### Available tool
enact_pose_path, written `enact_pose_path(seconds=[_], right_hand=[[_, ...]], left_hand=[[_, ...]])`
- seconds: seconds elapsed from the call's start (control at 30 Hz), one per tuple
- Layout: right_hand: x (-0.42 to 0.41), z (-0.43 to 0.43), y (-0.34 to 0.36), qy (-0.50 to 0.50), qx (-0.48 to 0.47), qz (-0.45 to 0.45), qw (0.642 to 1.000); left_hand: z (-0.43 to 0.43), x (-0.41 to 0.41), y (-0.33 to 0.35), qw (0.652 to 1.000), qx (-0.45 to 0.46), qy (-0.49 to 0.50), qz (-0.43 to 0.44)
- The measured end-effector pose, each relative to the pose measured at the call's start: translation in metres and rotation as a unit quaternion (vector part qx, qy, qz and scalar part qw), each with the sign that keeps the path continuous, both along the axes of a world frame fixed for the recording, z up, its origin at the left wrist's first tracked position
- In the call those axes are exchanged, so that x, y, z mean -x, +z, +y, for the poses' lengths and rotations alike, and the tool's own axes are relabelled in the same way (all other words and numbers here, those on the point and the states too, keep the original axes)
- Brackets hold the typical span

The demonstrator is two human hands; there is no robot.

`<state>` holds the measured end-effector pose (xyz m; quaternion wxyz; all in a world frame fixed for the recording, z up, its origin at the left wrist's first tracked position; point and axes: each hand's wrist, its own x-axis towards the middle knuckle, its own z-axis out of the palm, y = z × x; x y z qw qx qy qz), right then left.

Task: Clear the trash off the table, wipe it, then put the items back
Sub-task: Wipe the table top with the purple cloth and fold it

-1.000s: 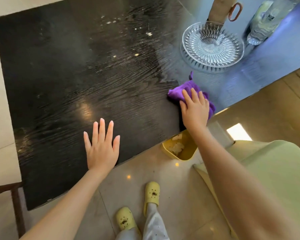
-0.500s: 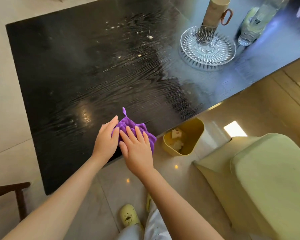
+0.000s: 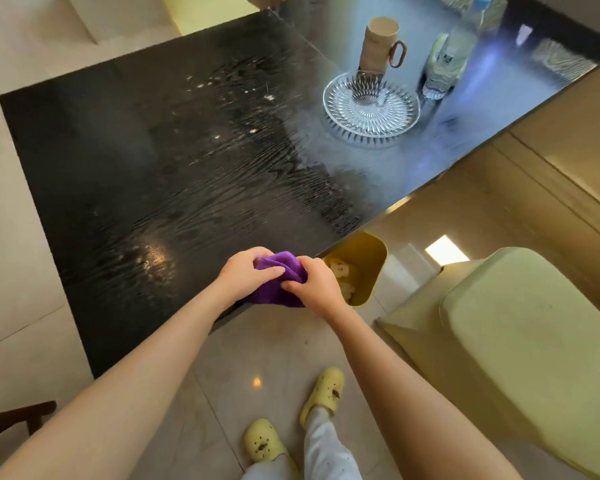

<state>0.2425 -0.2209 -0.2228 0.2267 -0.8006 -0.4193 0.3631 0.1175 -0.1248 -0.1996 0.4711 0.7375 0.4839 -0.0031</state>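
A purple cloth [image 3: 278, 285] is bunched between both hands just over the near edge of the black table [image 3: 146, 188]. My left hand [image 3: 246, 274] grips its left side and my right hand [image 3: 317, 286] grips its right side. Small pale crumbs [image 3: 253, 130] are scattered over the far middle of the tabletop. A clear glass plate [image 3: 371, 110], a beige cup with a brown handle [image 3: 378, 46] and a clear plastic bottle [image 3: 445, 64] stand at the far right of the table.
A yellow bin [image 3: 369, 265] with crumpled trash inside stands on the floor under the table's near right edge. A pale green seat [image 3: 534, 341] fills the right. A dark wooden chair part [image 3: 11, 420] shows at lower left. My yellow clogs are on the tiled floor.
The cloth was swept from the right part of the table toward the near edge. Both hands have now lifted it off the surface and bunched it up between them.
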Motion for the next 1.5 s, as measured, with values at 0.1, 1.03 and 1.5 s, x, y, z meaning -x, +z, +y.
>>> enact_pose_path(seconds=[0.1,1.03,1.5], right_hand=[[-0.04,-0.006,0.026,0.021,-0.031,-0.038,0.999],[-0.358,0.019,0.262,0.0,-0.142,-0.353,0.925],[-0.453,0.033,0.252,-0.121,-0.209,-0.187,0.952]], left_hand=[[-0.001,-0.031,0.03,0.998,-0.009,-0.055,-0.025],[0.083,-0.337,0.203,0.878,-0.349,-0.263,-0.192],[0.12,-0.455,0.208,0.885,-0.229,-0.304,-0.269]])
